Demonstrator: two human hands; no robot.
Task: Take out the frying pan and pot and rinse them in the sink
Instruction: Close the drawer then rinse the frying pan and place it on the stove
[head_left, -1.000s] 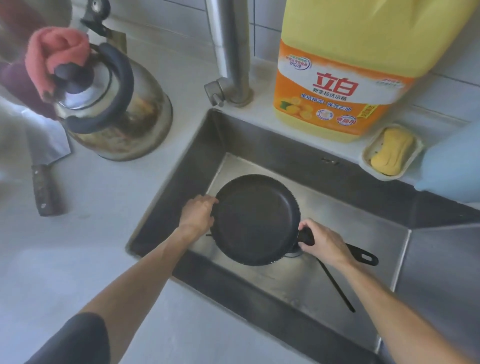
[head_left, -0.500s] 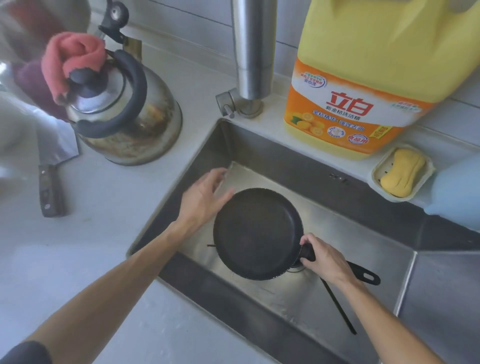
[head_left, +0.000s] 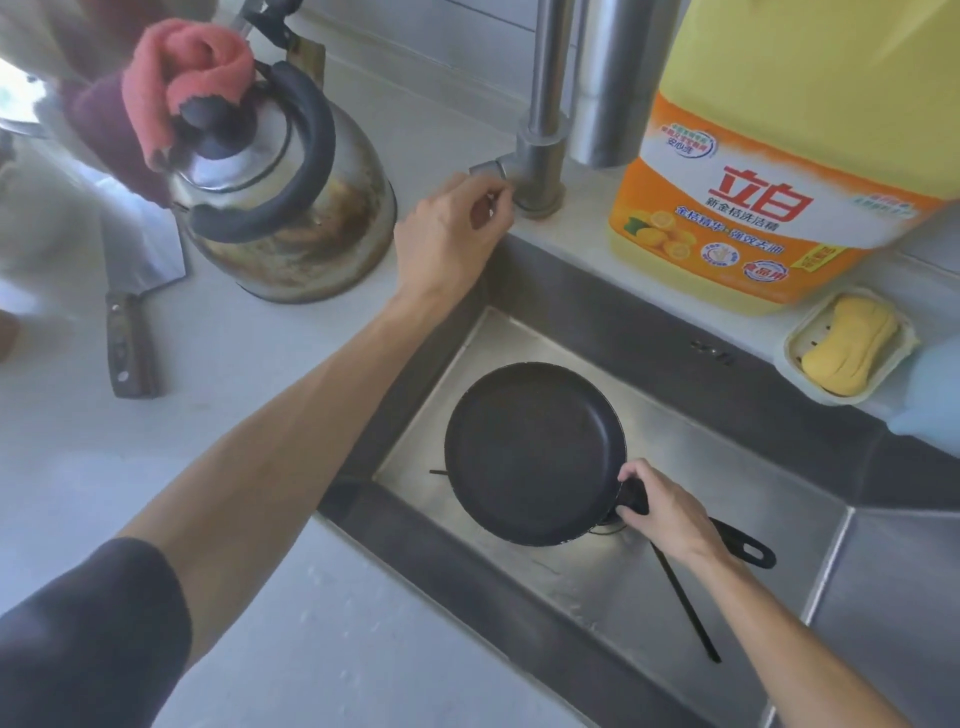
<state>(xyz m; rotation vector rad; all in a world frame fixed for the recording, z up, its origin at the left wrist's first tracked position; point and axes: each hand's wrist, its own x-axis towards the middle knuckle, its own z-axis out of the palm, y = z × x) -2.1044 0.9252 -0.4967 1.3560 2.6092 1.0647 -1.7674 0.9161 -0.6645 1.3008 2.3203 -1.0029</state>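
In the sink (head_left: 675, 587), low over the steel floor, the frying pan (head_left: 535, 452) sits face up, roughly above the drain; can't tell if it's resting on the floor or held just off it. Right hand (head_left: 670, 512) is wrapped round the pan handle (head_left: 748, 548) close to the bowl, firm grip. Left hand (head_left: 449, 236) is up at the tap base, fingers curled at the small side lever (head_left: 488, 169); contact point is hidden behind the knuckles, so can't tell if it's actually pinching the lever or just next to it. No water visible. Pot isn't in view, so my read is the task is under halfway and this step is turning the water on. Risks: the spout (head_left: 608, 83) seems to end well above the pan, toward the back wall, so a stream may miss the pan or hit the flat surface hard and splash onto the counter (head_left: 260, 415) if the lever opens too far. Pan is held one-handed near the bowl, so water weight could tip it. A thin dark stick (head_left: 685, 608) lies on the sink floor under the handle and could snag the pan. Kettle (head_left: 275, 208) stands just beside the left wrist, and the detergent jug (head_left: 753, 182) stands close on the tap's other side, so a careless pull-back could bump either.
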